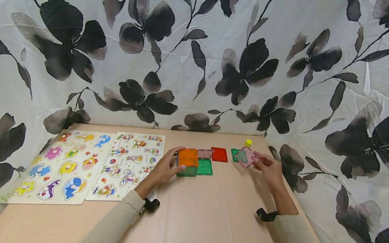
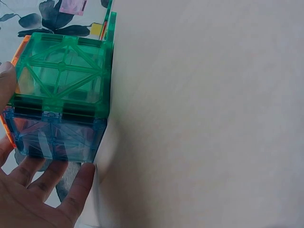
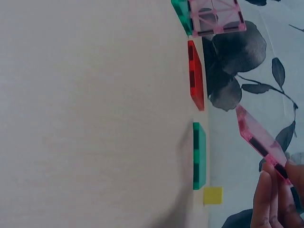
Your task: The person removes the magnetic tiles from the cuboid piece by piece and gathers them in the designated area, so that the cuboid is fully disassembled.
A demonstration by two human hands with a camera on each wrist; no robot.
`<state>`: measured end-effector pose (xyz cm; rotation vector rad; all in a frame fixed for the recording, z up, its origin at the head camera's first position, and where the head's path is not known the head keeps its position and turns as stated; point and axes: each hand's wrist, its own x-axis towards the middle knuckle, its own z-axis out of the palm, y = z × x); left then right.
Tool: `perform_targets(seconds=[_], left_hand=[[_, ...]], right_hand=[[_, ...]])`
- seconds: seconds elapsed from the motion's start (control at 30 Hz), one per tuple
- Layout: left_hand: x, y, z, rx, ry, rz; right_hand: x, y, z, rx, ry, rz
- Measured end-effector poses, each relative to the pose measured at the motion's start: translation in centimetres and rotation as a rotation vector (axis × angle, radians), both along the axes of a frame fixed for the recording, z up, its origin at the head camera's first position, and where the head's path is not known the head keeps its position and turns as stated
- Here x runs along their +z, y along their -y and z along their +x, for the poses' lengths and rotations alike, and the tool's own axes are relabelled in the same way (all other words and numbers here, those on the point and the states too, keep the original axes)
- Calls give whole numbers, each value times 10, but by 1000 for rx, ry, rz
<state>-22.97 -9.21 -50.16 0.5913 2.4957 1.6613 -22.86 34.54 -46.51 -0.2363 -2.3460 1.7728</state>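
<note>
My left hand point(image 1: 165, 167) holds a cube of see-through magnetic tiles point(image 1: 187, 162), thumb at its front and fingers at its side and back. The cube has an orange top, a green side and a blue side point(image 2: 57, 137). Right of it, a green magnetic tile point(image 1: 205, 167) lies flat, and a pink one point(image 1: 205, 154) stands upright behind. My right hand point(image 1: 269, 168) pinches another pink magnetic tile point(image 3: 259, 135) by one corner, tilted and raised off the table. Below and behind it, partly covered in the head view, lies a second green tile point(image 3: 199, 156).
A red tile point(image 1: 219, 154) lies between the cube group and the right hand. A small yellow piece point(image 1: 248, 143) sits near the table's back edge. Two boards with cartoon animals point(image 1: 60, 165) and characters point(image 1: 129, 162) lie at the left. Floral cloth point(image 1: 194, 67) hangs behind the table.
</note>
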Motion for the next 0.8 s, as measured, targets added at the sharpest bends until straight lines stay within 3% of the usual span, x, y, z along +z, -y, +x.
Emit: perform_targets(seconds=[0.3, 0.8], left_hand=[[-1, -1, -1, -4, 1, 9], [0, 1, 0, -13, 1, 14]], right_hand=[[-4, -19, -17, -166, 64, -230], [-21, -49, -39, -290, 217, -225]])
